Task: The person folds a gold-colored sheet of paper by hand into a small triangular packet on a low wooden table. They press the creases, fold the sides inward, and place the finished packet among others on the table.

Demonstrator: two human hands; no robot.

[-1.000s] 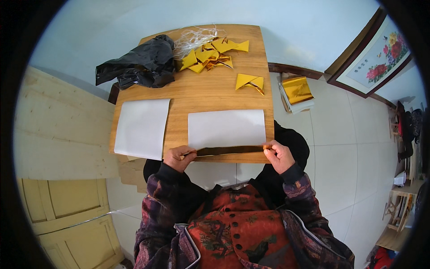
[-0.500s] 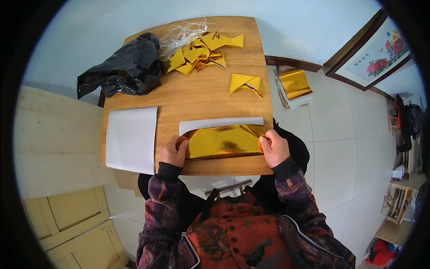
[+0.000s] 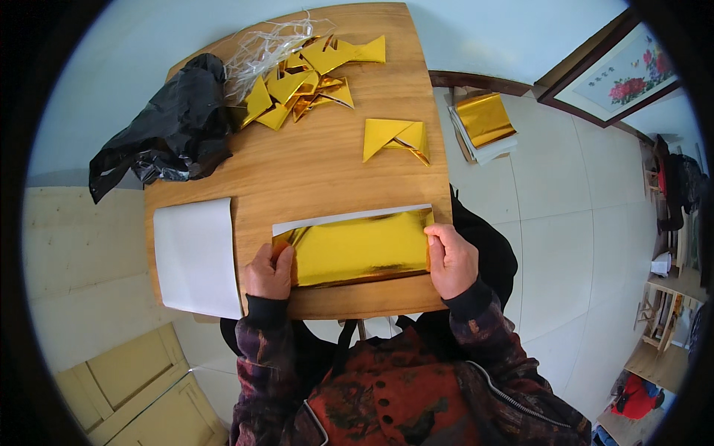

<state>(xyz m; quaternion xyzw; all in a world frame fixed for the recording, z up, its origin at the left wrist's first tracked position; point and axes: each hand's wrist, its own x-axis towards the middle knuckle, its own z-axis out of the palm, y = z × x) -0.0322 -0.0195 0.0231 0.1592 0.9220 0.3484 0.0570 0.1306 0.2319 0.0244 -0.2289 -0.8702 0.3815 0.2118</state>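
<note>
A sheet of shiny gold foil paper [image 3: 357, 249] lies folded over near the table's front edge, gold side up, with a thin white strip of its back showing along the far edge. My left hand [image 3: 268, 273] pinches its left end between thumb and fingers. At the other end, my right hand [image 3: 452, 260] grips the near-right edge the same way. To the left rests a white sheet [image 3: 196, 256], flat on the wood. Beyond my right hand sits a folded gold paper piece [image 3: 396, 140].
Several folded gold pieces [image 3: 297, 85] are heaped at the back of the wooden table [image 3: 312, 175], beside tangled clear plastic strings [image 3: 264, 52] and a black plastic bag [image 3: 175, 123]. A stack of gold-topped paper [image 3: 485, 120] stands right of the table, near a framed flower picture [image 3: 617, 78].
The gold flap has moved farther over the sheet, so the white strip behind it is narrower. Both hands still hold its ends. The whole view has shifted slightly.
</note>
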